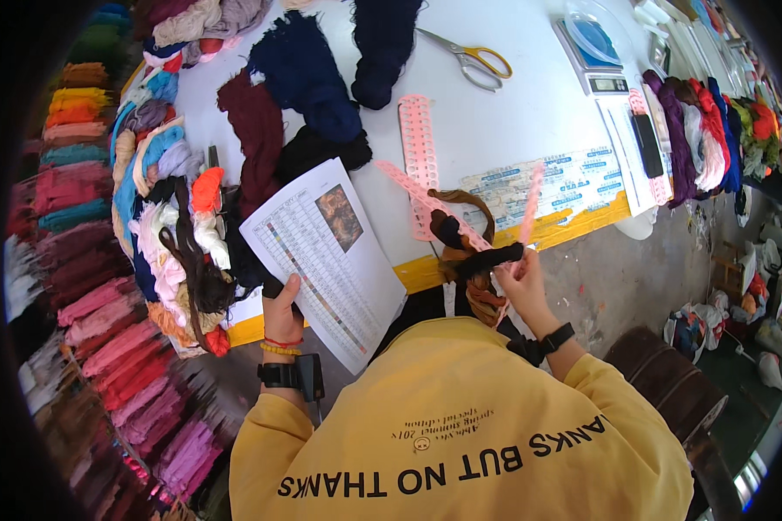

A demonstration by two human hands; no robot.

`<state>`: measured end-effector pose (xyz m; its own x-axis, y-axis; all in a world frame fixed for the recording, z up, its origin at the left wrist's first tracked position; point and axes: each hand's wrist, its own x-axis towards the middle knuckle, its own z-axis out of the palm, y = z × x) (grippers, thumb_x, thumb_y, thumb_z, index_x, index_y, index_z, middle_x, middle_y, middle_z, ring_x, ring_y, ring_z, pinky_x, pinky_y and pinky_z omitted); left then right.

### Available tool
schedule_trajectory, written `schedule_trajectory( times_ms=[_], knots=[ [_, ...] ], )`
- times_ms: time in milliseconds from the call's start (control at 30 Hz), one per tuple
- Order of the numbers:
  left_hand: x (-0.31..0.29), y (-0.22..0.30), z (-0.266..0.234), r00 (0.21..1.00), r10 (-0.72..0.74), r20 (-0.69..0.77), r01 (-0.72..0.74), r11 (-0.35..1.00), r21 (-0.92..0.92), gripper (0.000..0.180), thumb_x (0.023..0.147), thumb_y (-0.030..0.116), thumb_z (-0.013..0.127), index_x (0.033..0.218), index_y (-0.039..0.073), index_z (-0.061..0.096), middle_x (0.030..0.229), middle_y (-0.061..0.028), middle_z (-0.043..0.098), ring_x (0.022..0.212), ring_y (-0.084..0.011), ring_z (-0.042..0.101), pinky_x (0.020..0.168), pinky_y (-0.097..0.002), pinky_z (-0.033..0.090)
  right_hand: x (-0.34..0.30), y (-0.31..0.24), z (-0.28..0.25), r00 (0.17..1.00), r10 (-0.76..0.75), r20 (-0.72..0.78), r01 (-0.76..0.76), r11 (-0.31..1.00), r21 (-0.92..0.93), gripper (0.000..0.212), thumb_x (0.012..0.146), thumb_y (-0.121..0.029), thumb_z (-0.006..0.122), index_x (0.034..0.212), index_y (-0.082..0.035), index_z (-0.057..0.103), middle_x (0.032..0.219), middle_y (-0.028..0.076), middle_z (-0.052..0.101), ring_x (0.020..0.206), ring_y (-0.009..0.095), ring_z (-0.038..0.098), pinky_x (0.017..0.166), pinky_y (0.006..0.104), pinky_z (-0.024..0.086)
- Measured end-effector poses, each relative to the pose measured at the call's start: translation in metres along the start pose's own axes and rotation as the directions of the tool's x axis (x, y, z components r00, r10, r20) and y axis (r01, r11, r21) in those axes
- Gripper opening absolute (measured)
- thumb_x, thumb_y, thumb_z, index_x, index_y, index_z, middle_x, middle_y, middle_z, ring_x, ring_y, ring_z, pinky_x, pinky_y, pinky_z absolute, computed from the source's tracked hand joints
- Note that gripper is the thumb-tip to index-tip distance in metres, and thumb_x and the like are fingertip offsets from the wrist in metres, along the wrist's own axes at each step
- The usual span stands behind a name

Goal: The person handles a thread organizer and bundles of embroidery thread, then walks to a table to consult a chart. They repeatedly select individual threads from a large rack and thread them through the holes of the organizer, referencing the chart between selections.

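Note:
My left hand (282,306) is closed on the lower left edge of a printed paper chart (308,260), with the thumb over the sheet. The chart bears a table with small colour swatches and a dark brown picture. In my right hand (523,291) is a pink perforated strip (532,208), pinched near its lower end beside a black yarn skein (491,260). Brown yarn (471,208) loops around a second, slanting pink strip (408,184), and more brown yarn hangs below. Behind it, another pink strip (419,143) lies flat on the white table (513,113).
Navy (308,74) and maroon (254,130) skeins lie at the back left. A multicoloured yarn heap (178,208) fills the left edge. Yellow-handled scissors (473,59), a small scale (591,52) and a dark phone-like object (646,139) rest farther back and right. Yarn racks (122,347) stand left.

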<state>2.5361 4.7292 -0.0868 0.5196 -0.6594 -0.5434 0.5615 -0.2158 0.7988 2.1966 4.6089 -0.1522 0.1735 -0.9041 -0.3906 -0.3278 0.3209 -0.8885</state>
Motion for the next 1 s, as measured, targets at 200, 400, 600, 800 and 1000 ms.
schedule_trajectory(
  times_ms=[200,400,600,800,1000],
  knots=[
    [-0.005,0.014,-0.015,0.997,0.081,0.015,-0.080,0.997,-0.014,0.040,0.078,0.008,0.057,0.114,-0.001,0.044,0.109,-0.0081,0.052,0.097,-0.0199,0.050,0.084,-0.0322,0.039,0.001,-0.068,-0.003,0.985,0.148,0.092,-0.172,0.909,0.380,0.022,0.079,-0.013,0.052,0.097,-0.004,0.043,0.086,0.005,0.053,0.078,0.013,0.054,0.067,0.0251,0.046],
    [-0.004,0.015,-0.021,0.998,0.064,0.029,-0.062,0.996,-0.057,0.042,0.078,0.007,0.057,0.116,0.000,0.042,0.112,-0.0077,0.050,0.100,-0.0203,0.048,0.086,-0.0327,0.038,0.027,-0.079,0.039,0.988,-0.149,-0.041,0.127,0.937,-0.327,0.043,0.072,-0.020,0.063,0.103,0.000,0.040,0.086,0.008,0.051,0.073,0.017,0.051,0.063,0.0254,0.043],
    [-0.003,0.017,-0.027,0.995,0.094,0.029,-0.092,0.993,-0.077,0.045,0.077,0.006,0.058,0.118,0.001,0.040,0.113,-0.0078,0.049,0.102,-0.0207,0.048,0.088,-0.0329,0.037,0.026,-0.077,0.034,0.959,-0.036,0.280,0.131,0.935,-0.329,0.049,0.065,-0.019,0.066,0.102,-0.002,0.039,0.081,0.012,0.052,0.075,0.023,0.054,0.068,0.0321,0.043],
    [0.011,0.019,-0.015,0.993,0.099,0.068,-0.089,0.987,-0.137,0.043,0.077,0.007,0.058,0.117,0.000,0.042,0.110,-0.0088,0.052,0.098,-0.0214,0.050,0.086,-0.0337,0.039,0.028,-0.129,-0.009,0.922,-0.015,0.386,0.019,1.000,-0.006,0.037,0.068,-0.005,0.057,0.101,-0.003,0.040,0.082,0.004,0.050,0.073,0.009,0.048,0.065,0.0221,0.042],
    [0.027,0.022,0.009,0.961,0.048,0.272,0.033,0.958,-0.286,0.038,0.079,0.011,0.057,0.113,0.000,0.046,0.108,-0.0097,0.054,0.096,-0.0218,0.053,0.085,-0.0337,0.040,0.066,-0.079,0.009,0.974,0.052,0.222,-0.057,0.998,0.016,0.034,0.067,-0.006,0.056,0.100,-0.002,0.045,0.084,0.005,0.052,0.073,0.010,0.050,0.064,0.0239,0.042]
  ],
)
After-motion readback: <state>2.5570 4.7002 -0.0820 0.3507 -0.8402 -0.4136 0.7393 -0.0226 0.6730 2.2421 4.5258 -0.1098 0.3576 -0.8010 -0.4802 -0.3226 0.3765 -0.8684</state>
